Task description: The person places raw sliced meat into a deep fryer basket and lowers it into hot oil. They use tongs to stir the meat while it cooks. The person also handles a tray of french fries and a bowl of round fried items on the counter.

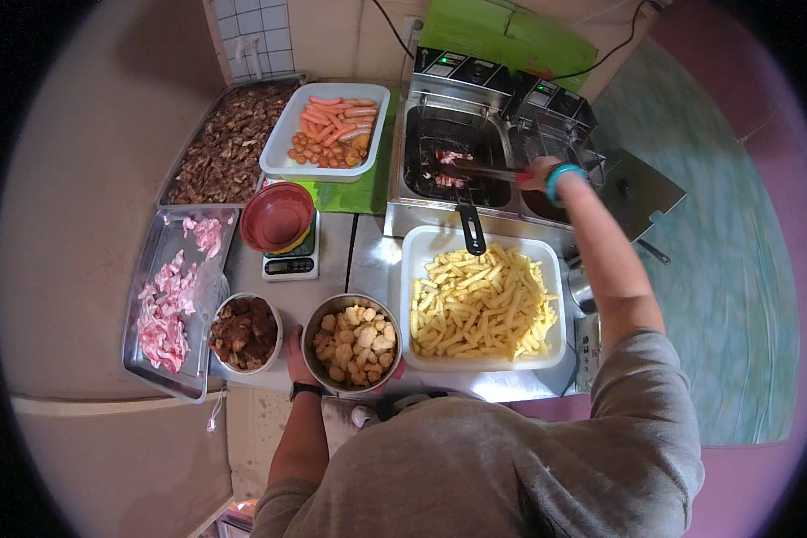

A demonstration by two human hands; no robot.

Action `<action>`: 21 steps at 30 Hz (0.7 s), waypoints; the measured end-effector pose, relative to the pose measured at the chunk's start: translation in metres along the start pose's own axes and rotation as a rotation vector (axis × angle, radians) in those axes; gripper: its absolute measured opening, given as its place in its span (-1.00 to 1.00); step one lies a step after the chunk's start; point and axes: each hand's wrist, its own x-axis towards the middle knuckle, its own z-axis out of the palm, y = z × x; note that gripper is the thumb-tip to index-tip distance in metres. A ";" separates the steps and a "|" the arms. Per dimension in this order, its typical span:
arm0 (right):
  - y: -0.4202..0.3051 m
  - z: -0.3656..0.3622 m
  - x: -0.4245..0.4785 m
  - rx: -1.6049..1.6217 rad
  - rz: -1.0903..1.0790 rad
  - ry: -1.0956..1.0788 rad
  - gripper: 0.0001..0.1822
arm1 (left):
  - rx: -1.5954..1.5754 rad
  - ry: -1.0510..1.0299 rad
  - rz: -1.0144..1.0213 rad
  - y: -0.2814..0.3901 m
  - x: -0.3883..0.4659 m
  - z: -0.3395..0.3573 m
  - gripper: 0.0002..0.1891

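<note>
My right hand [540, 173] is closed on the red handle of a dark utensil [487, 171], probably tongs, that reaches into the left basin of an electric deep fryer [417, 208]. Pieces of meat [452, 180] lie in that basin's dark basket at the utensil's far end. The basket's black handle [471, 230] juts over a white tub of raw crinkle-cut fries [485, 306]. My left hand [297, 360] rests on the counter against a steel bowl of pale battered chunks [354, 343], its fingers partly hidden beside the rim. A white tub of dark marinated meat [244, 333] stands just left of it.
A red bowl [277, 216] sits on a digital kitchen scale [290, 267]. Behind are a white tray of sausages [328, 131] and a metal tray of brown meat [232, 144]. Raw pink meat [165, 316] fills part of a steel tray at left. A metal lid [635, 191] lies right of the fryer.
</note>
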 end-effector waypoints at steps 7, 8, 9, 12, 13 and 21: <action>0.012 0.018 0.014 -0.160 0.025 -0.091 -0.51 | -0.177 0.015 -0.064 -0.034 -0.002 0.018 -0.47; 0.003 0.025 0.018 -0.134 0.020 -0.048 -0.52 | -0.115 0.014 -0.077 -0.033 -0.006 0.013 -0.47; 0.006 0.038 0.023 -0.042 0.106 -0.035 -0.52 | -0.062 0.006 -0.073 -0.028 -0.003 0.013 -0.47; -0.015 0.066 0.036 0.241 0.328 -0.002 -0.56 | -0.002 0.049 -0.005 -0.020 -0.005 0.009 -0.49; -0.028 0.069 0.031 0.280 0.374 0.047 -0.58 | 0.044 0.042 -0.007 -0.012 -0.002 0.006 -0.50; 0.029 0.007 0.000 -0.142 -0.063 -0.082 -0.56 | 0.041 -0.002 -0.015 0.003 -0.004 0.008 -0.51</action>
